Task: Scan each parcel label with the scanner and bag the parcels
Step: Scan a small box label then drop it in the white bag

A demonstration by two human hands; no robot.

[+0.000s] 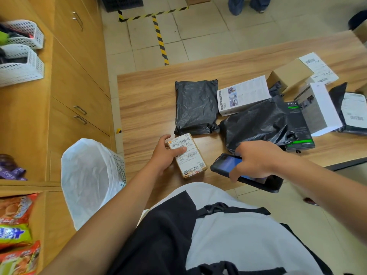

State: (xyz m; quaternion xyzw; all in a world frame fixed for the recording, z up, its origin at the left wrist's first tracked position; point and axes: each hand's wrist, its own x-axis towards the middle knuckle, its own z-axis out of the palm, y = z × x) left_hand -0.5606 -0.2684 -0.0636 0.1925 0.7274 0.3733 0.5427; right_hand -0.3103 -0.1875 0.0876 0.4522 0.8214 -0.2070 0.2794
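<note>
Your scanning looks barely begun.
Left grip (165, 155) clamps box (191, 164), right grip (256, 159) clamps scanner (225, 163); other parcels (195, 107) lie unbagged.

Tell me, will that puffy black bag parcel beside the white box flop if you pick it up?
Probably a bit floppy: the black bag parcel is wrapped in thin, wrinkled plastic with loose, bunched corners. Its glossy film looks slippery, so it may slide easily on the table. It lies flat and squarish, so it likely won't roll.
</note>
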